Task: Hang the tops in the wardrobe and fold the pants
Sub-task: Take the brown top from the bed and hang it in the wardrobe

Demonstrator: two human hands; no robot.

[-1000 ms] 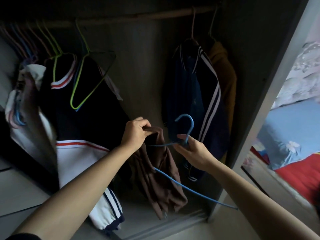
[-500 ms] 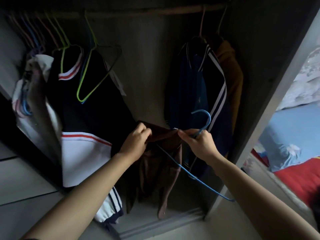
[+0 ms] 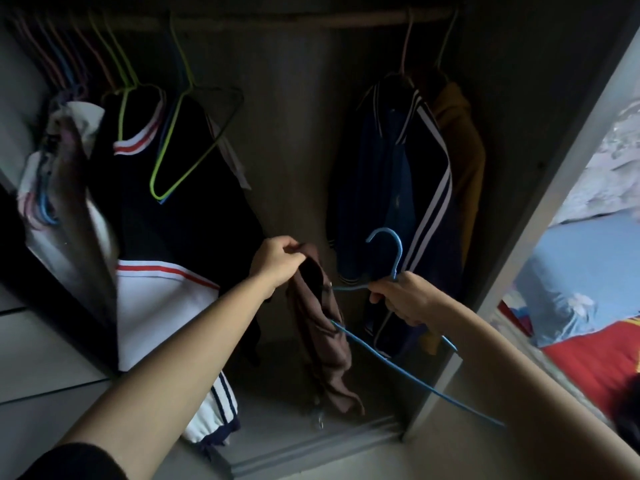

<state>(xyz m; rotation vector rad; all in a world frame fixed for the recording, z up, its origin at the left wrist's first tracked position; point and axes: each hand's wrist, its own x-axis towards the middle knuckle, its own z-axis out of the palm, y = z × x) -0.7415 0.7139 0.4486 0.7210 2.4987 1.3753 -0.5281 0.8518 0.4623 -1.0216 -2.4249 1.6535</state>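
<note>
Since the earlier frame my right hand (image 3: 403,299) is sitting lower and farther from my left hand (image 3: 277,261), so the thin blue wire hanger (image 3: 388,258) is now pulled clear of the collar. The soft brown top (image 3: 323,327) is dangling limp in front of the open wardrobe's dim back panel (image 3: 294,140), between the hung garments on either side. I am judging the step as threading the hanger into the top, not yet done. The left grip is clenched on the bunched neckline, arm extended, wrist level. The right grip is clenched on the hanger just below its hook, which is pointing up, its long lower bar slanting down to the right. Next, one hanger shoulder is needing to enter the neck opening, then the wooden rail (image 3: 311,20) overhead is awaiting the hook.
</note>
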